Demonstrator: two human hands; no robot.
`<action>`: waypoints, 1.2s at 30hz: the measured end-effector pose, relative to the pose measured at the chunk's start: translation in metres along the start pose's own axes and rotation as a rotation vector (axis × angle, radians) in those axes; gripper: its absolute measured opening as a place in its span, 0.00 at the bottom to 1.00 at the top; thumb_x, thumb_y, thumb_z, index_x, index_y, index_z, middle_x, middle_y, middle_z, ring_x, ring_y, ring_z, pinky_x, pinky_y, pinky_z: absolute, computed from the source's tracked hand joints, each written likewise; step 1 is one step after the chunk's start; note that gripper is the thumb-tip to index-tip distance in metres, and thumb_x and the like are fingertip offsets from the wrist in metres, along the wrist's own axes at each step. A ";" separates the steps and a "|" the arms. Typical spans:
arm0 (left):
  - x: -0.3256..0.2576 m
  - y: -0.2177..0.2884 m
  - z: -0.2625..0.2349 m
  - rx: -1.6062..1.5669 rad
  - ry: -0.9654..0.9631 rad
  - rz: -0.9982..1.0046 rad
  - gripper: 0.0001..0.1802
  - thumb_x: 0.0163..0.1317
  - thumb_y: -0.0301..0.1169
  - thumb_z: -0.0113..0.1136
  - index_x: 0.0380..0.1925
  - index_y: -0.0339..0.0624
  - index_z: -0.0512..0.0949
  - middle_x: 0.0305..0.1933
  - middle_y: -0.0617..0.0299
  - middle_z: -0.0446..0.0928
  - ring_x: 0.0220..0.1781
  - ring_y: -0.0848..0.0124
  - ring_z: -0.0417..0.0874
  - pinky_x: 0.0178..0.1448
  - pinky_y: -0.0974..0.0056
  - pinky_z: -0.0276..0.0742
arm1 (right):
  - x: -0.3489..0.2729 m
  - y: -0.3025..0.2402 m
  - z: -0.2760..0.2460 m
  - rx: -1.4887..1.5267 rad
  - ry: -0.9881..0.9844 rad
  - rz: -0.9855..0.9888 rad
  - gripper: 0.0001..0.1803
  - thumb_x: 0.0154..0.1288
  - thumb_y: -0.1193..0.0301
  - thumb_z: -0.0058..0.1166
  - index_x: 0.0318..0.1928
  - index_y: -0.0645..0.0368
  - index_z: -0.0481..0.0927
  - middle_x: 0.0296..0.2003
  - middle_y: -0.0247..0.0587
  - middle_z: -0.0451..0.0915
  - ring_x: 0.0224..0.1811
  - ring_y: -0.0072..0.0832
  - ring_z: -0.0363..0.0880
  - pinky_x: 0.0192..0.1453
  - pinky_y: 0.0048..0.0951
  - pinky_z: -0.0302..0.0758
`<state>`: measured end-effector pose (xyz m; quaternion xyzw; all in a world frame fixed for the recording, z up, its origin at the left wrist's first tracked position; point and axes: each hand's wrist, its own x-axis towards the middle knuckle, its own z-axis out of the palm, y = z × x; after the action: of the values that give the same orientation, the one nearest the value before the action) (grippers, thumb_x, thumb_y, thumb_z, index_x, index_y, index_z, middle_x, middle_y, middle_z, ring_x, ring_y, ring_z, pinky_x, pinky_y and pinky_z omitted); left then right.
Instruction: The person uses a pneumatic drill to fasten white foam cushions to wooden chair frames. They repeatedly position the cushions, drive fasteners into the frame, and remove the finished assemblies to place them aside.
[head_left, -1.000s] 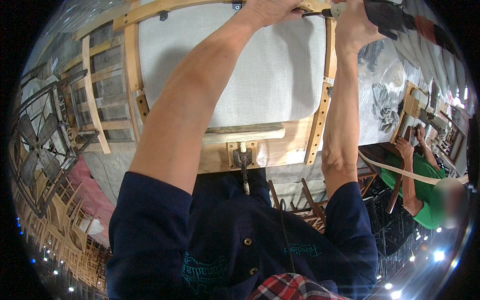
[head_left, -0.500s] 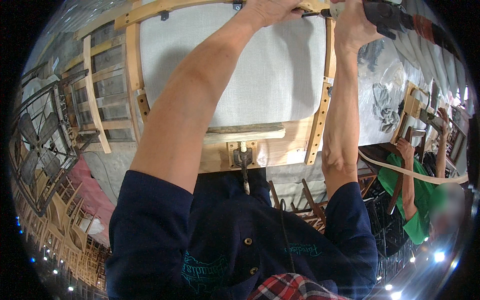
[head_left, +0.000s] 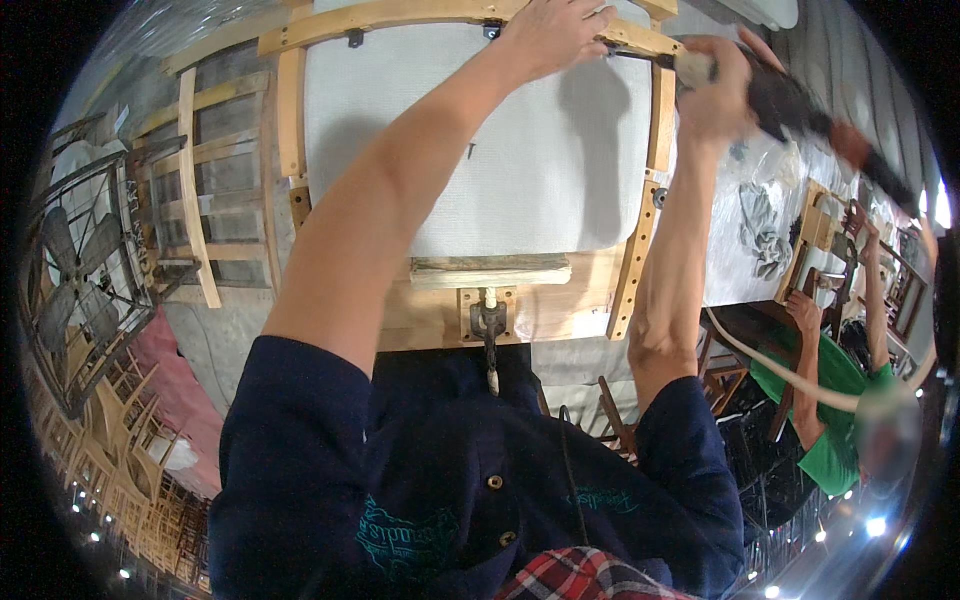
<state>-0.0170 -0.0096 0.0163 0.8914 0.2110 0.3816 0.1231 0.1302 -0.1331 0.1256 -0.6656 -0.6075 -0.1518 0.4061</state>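
Left hand point(head_left: 556, 40) bends over the wooden rail point(head_left: 360, 19) at 12 o'clock; if pinching, I cannot tell. Right hand point(head_left: 716, 92) wraps the power driver point(head_left: 788, 106) at 2 o'clock, bit point(head_left: 640, 56) toward left hand. Fastening seems in hand; next move calls for steady aim.

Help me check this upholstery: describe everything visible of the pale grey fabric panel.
The pale grey panel looks covered in woven fabric and has rounded lower corners. Partly shaded, it lies within a wooden frame, with two small black brackets near its top edge. A small dark object, perhaps a screw, appears on it. The left forearm passes over, hiding part; contact is unclear.
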 end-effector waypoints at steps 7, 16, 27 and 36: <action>-0.111 0.085 -0.115 -0.141 -0.049 -0.224 0.20 0.62 0.39 0.73 0.52 0.44 0.85 0.59 0.52 0.81 0.63 0.53 0.78 0.67 0.48 0.74 | -0.044 -0.037 -0.085 0.846 0.425 0.489 0.12 0.67 0.71 0.42 0.42 0.66 0.74 0.30 0.56 0.81 0.38 0.44 0.82 0.54 0.48 0.79; -0.196 0.196 -0.152 -0.263 -0.216 -0.314 0.18 0.59 0.38 0.73 0.47 0.44 0.85 0.53 0.58 0.81 0.60 0.57 0.79 0.68 0.51 0.73 | -0.091 -0.080 -0.135 0.903 0.480 0.587 0.15 0.61 0.75 0.47 0.48 0.62 0.74 0.23 0.54 0.79 0.31 0.45 0.83 0.48 0.49 0.79; -0.163 0.112 -0.148 -0.041 -0.039 -0.620 0.11 0.65 0.36 0.66 0.44 0.45 0.87 0.48 0.57 0.84 0.51 0.55 0.83 0.54 0.56 0.81 | -0.099 -0.139 -0.131 1.046 0.411 0.649 0.14 0.59 0.78 0.49 0.46 0.65 0.77 0.23 0.50 0.77 0.27 0.44 0.80 0.42 0.51 0.81; -0.163 0.122 -0.143 -0.342 -0.001 -0.862 0.13 0.68 0.35 0.64 0.48 0.44 0.87 0.44 0.61 0.86 0.47 0.68 0.85 0.50 0.64 0.80 | -0.081 -0.169 -0.109 1.142 0.362 0.560 0.16 0.59 0.77 0.49 0.48 0.61 0.77 0.23 0.50 0.78 0.28 0.44 0.81 0.44 0.52 0.81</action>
<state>-0.1879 -0.1848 0.0570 0.6896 0.4964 0.3244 0.4157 -0.0132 -0.2793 0.1980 -0.4426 -0.3184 0.1959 0.8151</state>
